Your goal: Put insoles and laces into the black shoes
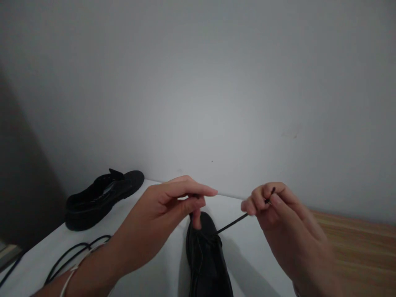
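Note:
A black shoe (208, 251) stands on the white tabletop in front of me, toe pointing at the wall. One end of its black shoelace (232, 224) runs taut from the eyelets up to the right. My right hand (284, 222) pinches that end, and the lace tip pokes out above the thumb. My left hand (167, 214) is above the shoe's left side, thumb and fingers closed on a dark bit of lace. Most of that left piece is hidden behind the fingers.
Another black shoe (103, 198) rests at the back left of the white tabletop (154, 264), its opening unlaced-looking. A looped black cord (66, 255) lies at the left edge. The grey wall (198, 90) rises directly behind, and a wood-grain surface (361, 251) is at the right.

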